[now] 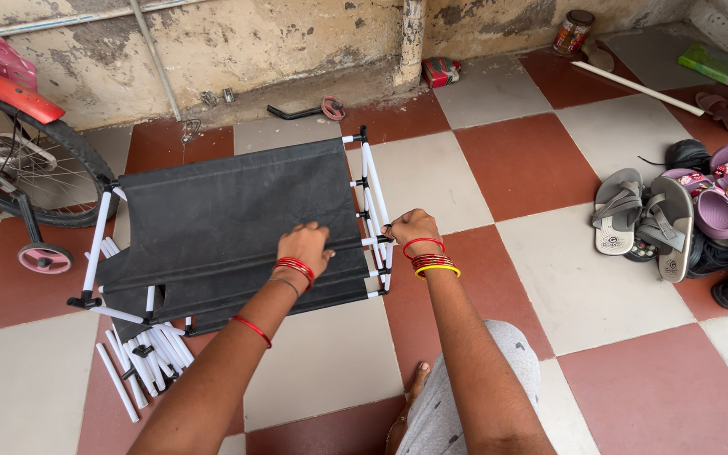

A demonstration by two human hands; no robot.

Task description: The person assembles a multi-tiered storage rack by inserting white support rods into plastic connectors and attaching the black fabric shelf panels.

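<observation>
Kneeling on a red-and-cream checkered floor (549, 278), working at a half-built rack (238, 227) of white plastic tubes and black fabric shelves lying flat in the middle of the floor, just ahead of a bare foot (417, 377). Pressing the left hand (305, 244), fingers curled down and gripping the near edge of the black fabric shelf (229, 202), wrist ringed with red bangles. Pinching with the right hand (410, 227), closed around a white tube (372, 198) and a black connector (383, 239) at the rack's right side frame, red and yellow bangles sliding on that wrist. Lying just beside the rack's near left corner, a loose heap of spare white tubes (149, 354) mixed with a few black joints. Standing at the far left against the stained wall (254, 42), a child's red and pink bicycle (10, 126) with a pink training wheel (44, 257) touching the floor. Resting at the foot of the wall, well apart from the rack, a black tool with a round pink end (309, 109). Piling up at the right edge, a cluster of grey and purple sandals (684, 215). Sitting in the far right corner, a brown jar (573, 32), with a long white pipe (638, 88) and a green flat packet (712, 63) near it.
</observation>
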